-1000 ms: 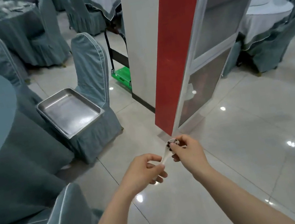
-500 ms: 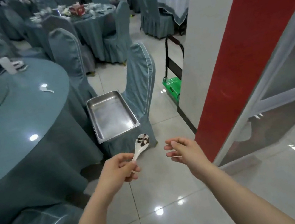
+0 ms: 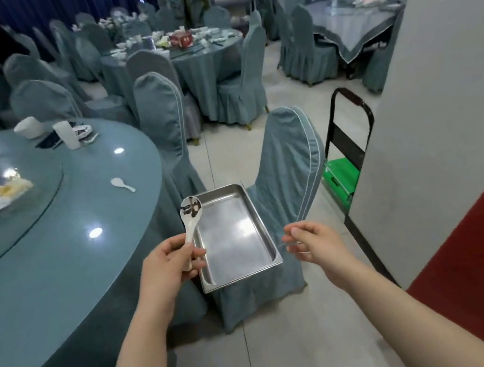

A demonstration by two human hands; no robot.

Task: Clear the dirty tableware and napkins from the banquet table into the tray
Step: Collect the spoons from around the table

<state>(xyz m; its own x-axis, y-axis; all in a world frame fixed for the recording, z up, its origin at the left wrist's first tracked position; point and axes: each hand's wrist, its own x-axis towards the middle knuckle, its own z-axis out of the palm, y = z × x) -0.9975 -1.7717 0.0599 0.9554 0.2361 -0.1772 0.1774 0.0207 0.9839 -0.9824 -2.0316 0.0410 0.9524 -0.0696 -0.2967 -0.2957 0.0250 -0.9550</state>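
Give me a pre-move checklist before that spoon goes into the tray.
1. Left hand grips the spoon by its handle: ok.
2. Spoon bowl carries dark residue, so it counts as dirty: ok.
3. Tray sits flat on the chair seat: ok.
4. Tray has bare room for the spoon: ok.
5. Right hand holds nothing, free to steady the tray: ok.
6. Tray stable on the soft seat: cannot tell.

Even indoor light; ceiling-lamp glare; blurred, bowed edges.
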